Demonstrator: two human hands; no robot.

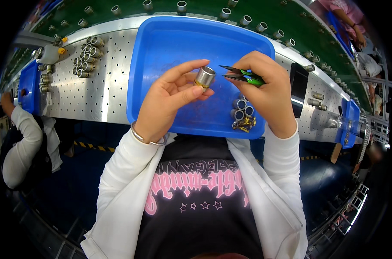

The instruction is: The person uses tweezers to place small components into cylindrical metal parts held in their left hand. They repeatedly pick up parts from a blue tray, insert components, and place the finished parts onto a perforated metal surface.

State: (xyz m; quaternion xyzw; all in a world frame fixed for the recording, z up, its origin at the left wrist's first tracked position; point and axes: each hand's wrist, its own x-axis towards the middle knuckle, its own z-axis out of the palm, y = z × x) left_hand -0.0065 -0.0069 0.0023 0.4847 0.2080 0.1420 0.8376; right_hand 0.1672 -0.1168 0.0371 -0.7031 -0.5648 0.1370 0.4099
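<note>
My left hand (pixel 168 95) holds a short, open-topped metal cup (pixel 206 76) between thumb and fingers. The cup is silvery with a yellowish lower part, and is tilted slightly. Closed in my right hand (pixel 271 82) is a pair of green and black tweezers (pixel 250 77). Their pointed tips are parted and face the cup without touching it. Both hands are above a blue tray (pixel 137 73). In its near right corner, below my right hand, several metal cups (pixel 237 114) stand beside a small heap of gold-coloured pieces (pixel 244 124).
Behind the tray runs a green conveyor (pixel 161 15) carrying spaced metal cups. More cups (pixel 88 56) are grouped on the perforated metal table (pixel 114 82) at left. A black flat device (pixel 298 88) lies right of the tray. Another person's arm (pixel 21 125) is at far left.
</note>
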